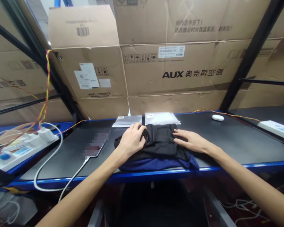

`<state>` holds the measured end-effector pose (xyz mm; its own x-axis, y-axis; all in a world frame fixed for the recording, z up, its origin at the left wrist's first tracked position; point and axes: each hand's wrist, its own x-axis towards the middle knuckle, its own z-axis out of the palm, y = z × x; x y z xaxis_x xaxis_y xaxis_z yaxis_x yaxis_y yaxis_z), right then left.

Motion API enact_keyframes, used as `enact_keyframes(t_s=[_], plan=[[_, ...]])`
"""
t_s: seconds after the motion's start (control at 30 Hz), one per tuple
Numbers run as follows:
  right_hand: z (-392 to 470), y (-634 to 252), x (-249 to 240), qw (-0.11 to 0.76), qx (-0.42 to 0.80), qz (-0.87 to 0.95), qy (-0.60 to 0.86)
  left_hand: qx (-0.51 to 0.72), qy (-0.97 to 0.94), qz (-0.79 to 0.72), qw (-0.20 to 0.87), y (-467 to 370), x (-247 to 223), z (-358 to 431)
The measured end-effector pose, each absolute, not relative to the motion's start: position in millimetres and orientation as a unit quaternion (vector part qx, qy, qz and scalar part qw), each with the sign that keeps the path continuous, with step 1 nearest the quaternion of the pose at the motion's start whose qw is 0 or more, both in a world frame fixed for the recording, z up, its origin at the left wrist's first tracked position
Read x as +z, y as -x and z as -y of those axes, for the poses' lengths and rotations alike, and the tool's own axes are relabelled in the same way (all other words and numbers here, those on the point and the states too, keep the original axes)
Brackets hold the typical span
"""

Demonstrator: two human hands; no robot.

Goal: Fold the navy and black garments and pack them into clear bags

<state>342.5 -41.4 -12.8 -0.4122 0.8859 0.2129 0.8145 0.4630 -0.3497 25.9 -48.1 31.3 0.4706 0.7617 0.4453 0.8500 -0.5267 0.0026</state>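
A folded black garment (162, 138) lies near the front edge of the shelf, over a dark blue cloth (153, 165) that shows along its front. My left hand (132, 138) is curled over the garment's left part, with bunched black fabric between thumb and forefinger. Resting at the right edge of the garment, my right hand (190, 141) has its fingers stretched out and slightly apart. Behind the garment lie two flat translucent plastic packets, a left packet (127, 120) and a right packet (161, 118). The exact kind of garment cannot be made out.
A phone (97, 146) with a white charging cable (75, 173) lies at left. Power strips stand at far left (26, 146) and far right (278, 129). A white earbud case (217, 117) sits at back right. Cardboard (142, 78) walls the back, between black posts.
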Motion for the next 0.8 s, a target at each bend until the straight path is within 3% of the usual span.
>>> enact_keyframes(t_s=[0.13, 0.33, 0.5, 0.8], plan=[[39.1, -345.0, -17.0, 0.188, 0.075, 0.843, 0.498, -0.214, 0.887, 0.406, 0.052, -37.7, 34.5, 50.0], [38.4, -343.0, -14.0, 0.201, 0.062, 0.846, 0.490, -0.157, 0.882, 0.442, 0.041, -47.8, 25.3, 42.2], [52.2, -329.0, -2.6, 0.240, 0.089, 0.864, 0.434, -0.220, 0.850, 0.478, 0.018, -45.1, 29.2, 32.0], [63.7, -323.9, -7.3, 0.194, 0.109, 0.879, 0.421, -0.350, 0.767, 0.537, 0.029, 3.9, 63.3, 39.9]])
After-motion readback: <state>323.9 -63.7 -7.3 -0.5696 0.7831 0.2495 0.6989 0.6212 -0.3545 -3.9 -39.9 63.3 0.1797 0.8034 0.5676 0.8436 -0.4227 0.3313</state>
